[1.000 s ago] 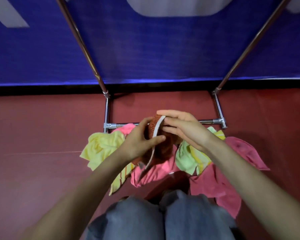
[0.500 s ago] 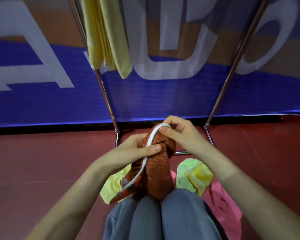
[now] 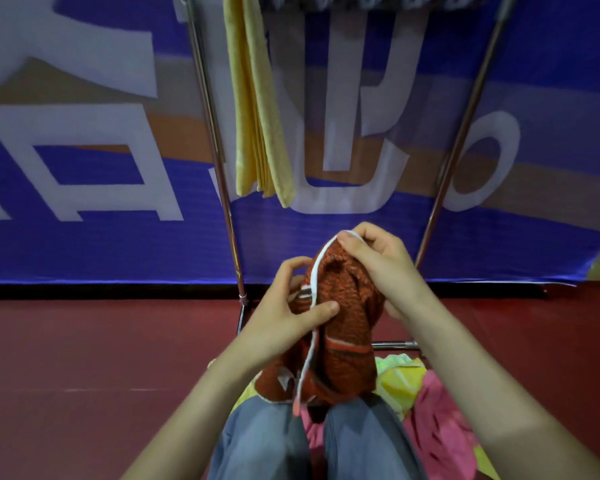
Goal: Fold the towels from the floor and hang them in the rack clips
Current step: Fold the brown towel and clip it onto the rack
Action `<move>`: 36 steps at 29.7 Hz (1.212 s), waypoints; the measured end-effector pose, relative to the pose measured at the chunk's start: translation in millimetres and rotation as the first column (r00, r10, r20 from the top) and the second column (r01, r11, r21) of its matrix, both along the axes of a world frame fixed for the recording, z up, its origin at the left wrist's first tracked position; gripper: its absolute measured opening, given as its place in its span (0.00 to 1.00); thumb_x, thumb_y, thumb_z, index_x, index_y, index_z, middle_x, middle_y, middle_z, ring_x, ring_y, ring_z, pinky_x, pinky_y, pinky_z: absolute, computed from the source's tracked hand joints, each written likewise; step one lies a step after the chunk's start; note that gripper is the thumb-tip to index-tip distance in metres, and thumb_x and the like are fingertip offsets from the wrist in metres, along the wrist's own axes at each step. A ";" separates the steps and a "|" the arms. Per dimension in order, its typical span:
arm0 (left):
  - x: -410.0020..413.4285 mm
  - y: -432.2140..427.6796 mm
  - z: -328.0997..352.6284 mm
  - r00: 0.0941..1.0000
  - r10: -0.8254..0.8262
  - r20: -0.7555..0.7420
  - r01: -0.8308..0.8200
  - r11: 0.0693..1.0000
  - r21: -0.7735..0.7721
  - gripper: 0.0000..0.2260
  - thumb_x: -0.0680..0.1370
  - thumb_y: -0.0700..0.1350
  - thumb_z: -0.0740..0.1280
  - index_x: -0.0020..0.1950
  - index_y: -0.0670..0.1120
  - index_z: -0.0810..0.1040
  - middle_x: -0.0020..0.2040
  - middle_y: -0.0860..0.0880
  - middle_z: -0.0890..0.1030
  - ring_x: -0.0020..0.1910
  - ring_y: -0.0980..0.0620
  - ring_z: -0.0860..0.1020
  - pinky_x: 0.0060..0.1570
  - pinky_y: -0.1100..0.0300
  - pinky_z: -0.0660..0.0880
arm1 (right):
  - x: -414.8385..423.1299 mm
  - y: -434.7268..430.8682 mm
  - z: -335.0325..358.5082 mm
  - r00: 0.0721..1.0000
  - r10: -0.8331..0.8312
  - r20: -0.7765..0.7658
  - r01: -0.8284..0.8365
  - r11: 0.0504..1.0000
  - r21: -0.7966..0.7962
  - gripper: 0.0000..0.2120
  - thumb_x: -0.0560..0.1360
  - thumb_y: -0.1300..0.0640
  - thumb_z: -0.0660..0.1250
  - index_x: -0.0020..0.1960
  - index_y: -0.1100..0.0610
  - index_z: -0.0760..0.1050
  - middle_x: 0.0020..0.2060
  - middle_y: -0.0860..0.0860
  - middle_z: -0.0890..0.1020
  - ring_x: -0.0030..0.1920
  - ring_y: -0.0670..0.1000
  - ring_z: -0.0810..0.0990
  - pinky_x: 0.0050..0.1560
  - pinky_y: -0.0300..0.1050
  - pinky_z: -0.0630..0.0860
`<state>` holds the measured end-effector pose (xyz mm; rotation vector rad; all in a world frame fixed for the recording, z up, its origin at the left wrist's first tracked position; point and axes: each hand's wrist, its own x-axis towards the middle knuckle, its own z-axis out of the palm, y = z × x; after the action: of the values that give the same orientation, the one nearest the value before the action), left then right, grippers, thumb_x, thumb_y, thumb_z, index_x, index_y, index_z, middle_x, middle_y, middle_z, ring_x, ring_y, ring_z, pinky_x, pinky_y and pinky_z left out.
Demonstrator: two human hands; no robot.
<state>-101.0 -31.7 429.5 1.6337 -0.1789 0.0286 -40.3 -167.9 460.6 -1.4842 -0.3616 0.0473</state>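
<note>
An orange-red towel with a white edge (image 3: 343,327) hangs bunched between both hands, above my knees. My right hand (image 3: 385,261) pinches its white edge at the top. My left hand (image 3: 288,306) grips its left side, thumb pressed on the cloth. A folded yellow towel (image 3: 257,109) hangs from the rack clips (image 3: 361,1) at the top of the metal rack (image 3: 215,140). On the floor to the lower right lie a green-yellow towel (image 3: 399,379) and a pink towel (image 3: 437,424), partly hidden by my legs.
The rack's right pole (image 3: 465,133) slants up to the right, and its low crossbar (image 3: 395,344) runs behind the towel. A blue banner (image 3: 84,237) covers the wall behind. The floor (image 3: 101,358) is dark red.
My view has tilted up, bringing the rack clips and the hanging yellow towel into sight. Both hands have lifted the orange-red towel off the floor pile and higher.
</note>
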 end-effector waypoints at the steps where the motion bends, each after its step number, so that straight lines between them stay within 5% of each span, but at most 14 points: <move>1: -3.7 -1.2 0.7 1.000 0.003 0.011 -0.003 1.000 0.005 0.19 0.70 0.42 0.71 0.55 0.56 0.68 0.48 0.55 0.79 0.45 0.65 0.79 0.48 0.68 0.76 | -1.4 -2.4 6.4 1.000 -0.012 -0.009 0.012 1.000 0.020 0.14 0.74 0.58 0.64 0.30 0.54 0.69 0.24 0.45 0.74 0.27 0.41 0.72 0.30 0.32 0.70; 5: -15.0 -5.8 -2.0 0.997 0.028 0.066 -0.031 0.999 0.041 0.19 0.68 0.48 0.68 0.56 0.61 0.70 0.51 0.65 0.80 0.53 0.70 0.76 0.52 0.74 0.71 | -2.5 -9.7 22.6 0.998 -0.013 -0.059 0.017 0.998 0.068 0.12 0.75 0.58 0.63 0.32 0.55 0.70 0.22 0.45 0.75 0.26 0.41 0.74 0.29 0.33 0.72; 12: -22.6 -6.3 -6.3 0.993 0.015 0.115 -0.011 0.999 -0.034 0.18 0.69 0.42 0.66 0.57 0.54 0.73 0.49 0.68 0.81 0.54 0.69 0.76 0.50 0.75 0.70 | -2.3 -23.9 22.3 0.983 -0.046 -0.177 0.066 0.992 0.109 0.13 0.75 0.57 0.63 0.31 0.55 0.71 0.23 0.46 0.76 0.26 0.42 0.75 0.29 0.34 0.74; 15: -21.0 -2.9 -15.9 0.990 0.100 0.102 -0.096 0.995 -0.037 0.08 0.66 0.42 0.68 0.43 0.49 0.79 0.48 0.57 0.83 0.48 0.65 0.80 0.48 0.72 0.73 | -2.2 -25.9 20.8 0.979 -0.054 -0.196 0.078 0.990 0.118 0.14 0.75 0.58 0.62 0.31 0.55 0.70 0.23 0.47 0.76 0.26 0.43 0.75 0.28 0.34 0.74; 17: -20.0 0.0 -17.6 0.992 0.107 0.066 -0.105 0.994 -0.030 0.05 0.66 0.40 0.70 0.32 0.48 0.78 0.46 0.59 0.84 0.47 0.64 0.81 0.46 0.72 0.74 | -1.7 -28.3 20.3 0.977 -0.065 -0.204 0.086 0.992 0.096 0.14 0.75 0.58 0.62 0.31 0.55 0.71 0.25 0.48 0.76 0.27 0.43 0.76 0.29 0.34 0.74; 22: -18.5 10.2 -3.6 0.992 0.128 -0.014 -0.128 0.991 -0.032 0.09 0.72 0.36 0.67 0.32 0.43 0.74 0.24 0.54 0.79 0.25 0.60 0.75 0.27 0.70 0.71 | 4.2 -41.2 11.6 0.982 -0.100 -0.162 0.083 0.991 -0.104 0.12 0.75 0.55 0.62 0.33 0.54 0.72 0.30 0.49 0.77 0.32 0.45 0.77 0.36 0.37 0.74; 25: -12.6 11.6 10.2 0.996 0.078 -0.041 -0.079 0.996 -0.029 0.08 0.72 0.37 0.67 0.33 0.43 0.75 0.23 0.52 0.78 0.24 0.58 0.75 0.27 0.67 0.73 | 5.5 -45.0 5.1 0.999 -0.039 -0.027 0.028 0.946 -0.323 0.04 0.75 0.55 0.63 0.45 0.54 0.75 0.42 0.48 0.79 0.44 0.43 0.77 0.46 0.33 0.73; 28: -1.7 13.6 25.3 0.999 0.011 -0.043 -0.009 0.999 0.046 0.06 0.72 0.37 0.67 0.35 0.43 0.77 0.26 0.51 0.80 0.27 0.57 0.77 0.31 0.65 0.75 | -0.5 -34.9 1.6 0.982 0.184 0.031 -0.160 0.916 -0.369 0.09 0.76 0.60 0.60 0.55 0.55 0.74 0.52 0.46 0.77 0.52 0.35 0.75 0.56 0.28 0.69; 32: 6.4 16.4 30.3 0.988 -0.103 -0.111 0.131 0.949 0.286 0.03 0.72 0.40 0.68 0.39 0.41 0.79 0.35 0.41 0.78 0.37 0.48 0.73 0.42 0.58 0.70 | -7.0 -18.5 -2.8 0.930 0.368 -0.020 -0.355 0.879 -0.318 0.10 0.77 0.60 0.57 0.49 0.55 0.77 0.43 0.48 0.81 0.48 0.39 0.79 0.55 0.30 0.72; 36: 5.7 24.5 30.3 0.986 -0.096 -0.136 0.127 0.962 0.242 0.03 0.72 0.38 0.68 0.39 0.41 0.80 0.29 0.51 0.80 0.31 0.58 0.78 0.37 0.69 0.74 | -6.2 -11.6 -10.5 0.910 0.409 -0.071 -0.413 0.878 -0.241 0.11 0.77 0.61 0.58 0.41 0.54 0.77 0.33 0.45 0.80 0.39 0.39 0.78 0.48 0.31 0.74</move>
<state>-95.3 -7.1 459.8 1.8684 -0.1848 -0.1882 -46.5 -179.4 450.1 -1.6319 -0.6736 0.4629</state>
